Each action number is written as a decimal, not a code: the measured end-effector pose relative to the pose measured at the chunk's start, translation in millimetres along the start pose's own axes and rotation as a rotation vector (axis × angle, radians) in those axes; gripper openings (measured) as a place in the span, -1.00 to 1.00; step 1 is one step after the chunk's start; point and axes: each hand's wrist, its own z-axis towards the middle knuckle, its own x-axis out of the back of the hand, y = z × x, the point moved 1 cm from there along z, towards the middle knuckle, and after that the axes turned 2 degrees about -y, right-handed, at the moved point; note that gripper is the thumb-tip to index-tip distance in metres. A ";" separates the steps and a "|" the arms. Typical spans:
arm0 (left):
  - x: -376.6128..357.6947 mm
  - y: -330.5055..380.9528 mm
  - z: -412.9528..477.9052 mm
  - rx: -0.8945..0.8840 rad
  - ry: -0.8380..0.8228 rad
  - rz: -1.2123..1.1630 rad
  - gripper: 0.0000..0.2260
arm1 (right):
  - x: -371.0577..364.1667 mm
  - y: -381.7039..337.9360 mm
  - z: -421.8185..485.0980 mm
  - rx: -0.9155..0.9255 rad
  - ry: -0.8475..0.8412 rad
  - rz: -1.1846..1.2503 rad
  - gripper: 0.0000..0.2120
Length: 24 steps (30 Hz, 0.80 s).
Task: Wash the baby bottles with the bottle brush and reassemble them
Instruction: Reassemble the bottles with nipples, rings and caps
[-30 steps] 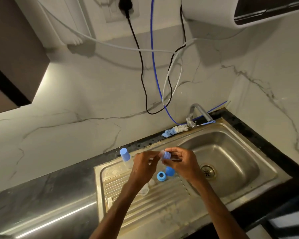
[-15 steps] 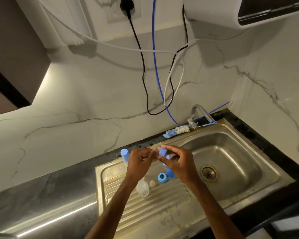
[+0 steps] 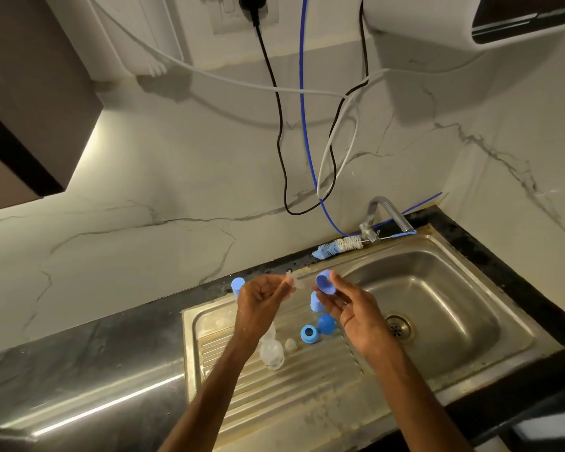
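**Baby-bottle parts, reassembly under way**

Clear teat (image 3: 295,284): pinched in left hand (image 3: 258,305) above the drainboard (image 3: 274,386); likely soft and slippery, best taken by its rim.
Blue cap (image 3: 326,282): gripped by right hand (image 3: 356,309); light, rigid.
Clear bottle (image 3: 271,352): lies below.
Bottle brush (image 3: 336,246): beside tap (image 3: 382,213).

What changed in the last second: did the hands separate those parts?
Yes. The hands drew apart: the left hand moved left, pinching the clear teat; the right hand keeps the blue cap, its opening now toward the camera. The bottle brush by the tap, the blue ring and the clear bottle on the drainboard have not moved.
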 end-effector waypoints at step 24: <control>-32.9 1.5 -15.0 -0.243 0.086 0.310 -0.68 | -12.2 1.7 -9.8 -0.042 -0.120 -0.019 -0.58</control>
